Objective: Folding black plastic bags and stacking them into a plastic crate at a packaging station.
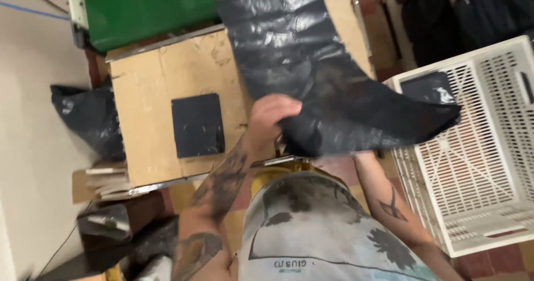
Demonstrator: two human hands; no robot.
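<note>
Cardboard-topped table on what looks like tiled floor, pale wall beside

The cardboard-covered work table serves as the reference point. A small, flat, dark square piece lies on its surface, near the centre. A green panel stands behind its far edge. A black plastic bag lies crumpled on the floor against its left side. A white perforated plastic crate stands to its right, and a dark piece rests in the crate's near-table corner. Stacked cardboard scraps sit below its front left corner.
</note>
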